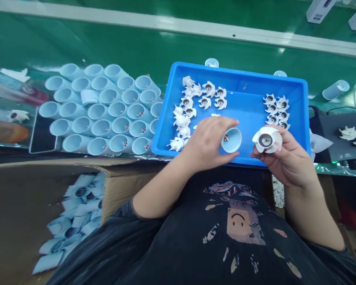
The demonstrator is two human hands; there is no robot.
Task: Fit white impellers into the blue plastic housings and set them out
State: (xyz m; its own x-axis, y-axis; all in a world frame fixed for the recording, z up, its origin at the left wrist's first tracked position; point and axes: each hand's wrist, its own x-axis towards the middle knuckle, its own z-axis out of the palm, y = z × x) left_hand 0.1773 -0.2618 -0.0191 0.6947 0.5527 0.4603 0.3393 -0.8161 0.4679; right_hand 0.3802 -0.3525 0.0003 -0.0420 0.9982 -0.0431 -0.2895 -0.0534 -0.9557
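Note:
My left hand (209, 142) is wrapped around a light blue cylindrical housing (236, 139), its open end facing me and small coloured parts showing inside. In my right hand (293, 158) is a white fan impeller (274, 138), gripped at its blades, with a dark metal hub facing up. A gap separates the two parts. Both hands are above the front of a blue tray (243, 114). Loose white impellers (208, 88) lie in the tray's left part, and another cluster of impellers (283, 103) sits at its right.
Left of the tray, several rows of light blue housings (99, 112) lie with open ends toward me. A cardboard box (118, 190) below holds more blue housings (83, 208). To the right are a dark device (329, 122) and a lone blue housing (334, 90).

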